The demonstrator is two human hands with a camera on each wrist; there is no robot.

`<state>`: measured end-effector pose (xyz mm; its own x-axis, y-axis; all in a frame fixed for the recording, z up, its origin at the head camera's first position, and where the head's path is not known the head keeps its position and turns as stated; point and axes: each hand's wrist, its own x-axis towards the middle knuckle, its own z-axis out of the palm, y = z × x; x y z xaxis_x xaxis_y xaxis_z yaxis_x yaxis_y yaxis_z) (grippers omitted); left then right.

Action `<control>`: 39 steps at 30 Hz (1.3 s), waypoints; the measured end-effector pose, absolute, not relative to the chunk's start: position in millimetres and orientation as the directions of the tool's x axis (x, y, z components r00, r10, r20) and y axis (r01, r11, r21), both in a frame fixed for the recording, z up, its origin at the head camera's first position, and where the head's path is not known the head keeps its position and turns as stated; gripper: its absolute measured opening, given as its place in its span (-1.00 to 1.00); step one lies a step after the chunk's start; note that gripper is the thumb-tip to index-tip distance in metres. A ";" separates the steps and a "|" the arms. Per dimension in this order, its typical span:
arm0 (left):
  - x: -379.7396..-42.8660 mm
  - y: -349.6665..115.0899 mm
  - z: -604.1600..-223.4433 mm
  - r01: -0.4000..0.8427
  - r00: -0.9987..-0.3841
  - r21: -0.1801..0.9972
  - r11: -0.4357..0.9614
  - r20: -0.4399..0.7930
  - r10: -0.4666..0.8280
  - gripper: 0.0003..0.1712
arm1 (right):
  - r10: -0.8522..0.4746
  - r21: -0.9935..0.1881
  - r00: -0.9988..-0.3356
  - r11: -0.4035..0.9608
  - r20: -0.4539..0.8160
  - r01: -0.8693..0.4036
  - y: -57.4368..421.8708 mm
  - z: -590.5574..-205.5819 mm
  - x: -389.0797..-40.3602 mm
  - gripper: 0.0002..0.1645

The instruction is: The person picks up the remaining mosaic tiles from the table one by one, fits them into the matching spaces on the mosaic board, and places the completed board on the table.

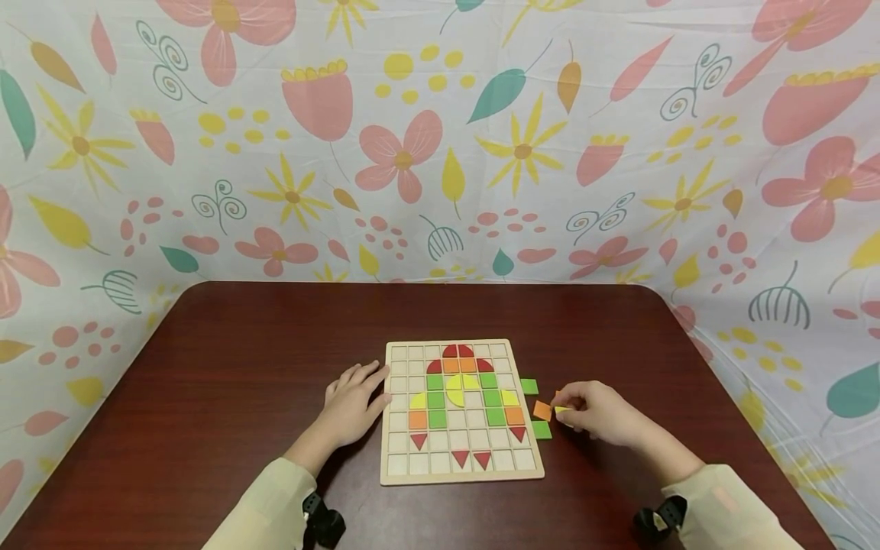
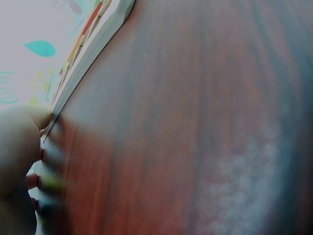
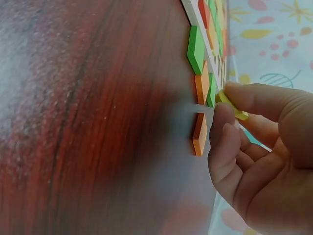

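A wooden grid board (image 1: 399,467) lies flat on the table, holding red, orange, green and yellow tiles in a symmetric pattern. My left hand (image 1: 352,405) rests at the board's left edge, fingers extended, fingertips touching the frame. To the right of the board, my right hand (image 1: 601,414) pinches a yellow tile (image 3: 232,105) between thumb and fingers, just above the table. Beside that hand lie two orange tiles (image 3: 200,134), one of them (image 1: 541,410) near the board. Two green tiles, an upper one (image 1: 528,386) and a lower one (image 1: 541,430), sit along the board's right edge.
The dark wooden table (image 1: 241,367) extends around the board on all sides. Behind it hangs a white cloth (image 1: 481,191) printed with flowers and leaves. A black wrist camera sits at each cuff, the left one (image 1: 323,523) and the right one (image 1: 660,519).
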<state>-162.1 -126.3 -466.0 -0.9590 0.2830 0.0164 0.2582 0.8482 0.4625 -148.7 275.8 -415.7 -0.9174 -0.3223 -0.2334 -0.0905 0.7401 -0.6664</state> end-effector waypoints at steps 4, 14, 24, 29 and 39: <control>-161.6 -125.4 -466.1 0.261 -0.958 0.457 0.850 0.018 0.285 -0.40 | -0.298 -0.696 -0.930 0.714 -0.216 -0.067 276.6 -416.9 -151.2 -0.85; -161.6 -124.5 -467.4 0.264 -0.958 0.455 0.851 0.025 0.284 -0.40 | -0.250 -0.799 -0.946 0.601 -0.206 0.015 270.6 -421.4 -156.4 -0.72; -161.1 -124.7 -467.4 0.260 -0.959 0.463 0.847 0.023 0.282 -0.40 | -0.178 -0.777 -0.965 0.629 -0.191 0.037 265.1 -422.2 -160.4 -0.74; -161.2 -124.8 -467.1 0.257 -0.959 0.465 0.847 0.015 0.283 -0.40 | -0.163 -0.806 -0.971 0.590 -0.177 0.048 264.7 -421.7 -160.6 -0.77; -160.9 -125.3 -466.9 0.257 -0.960 0.457 0.852 0.017 0.280 -0.40 | -0.223 -0.905 -0.947 0.407 -0.232 0.126 261.0 -422.1 -162.6 -0.52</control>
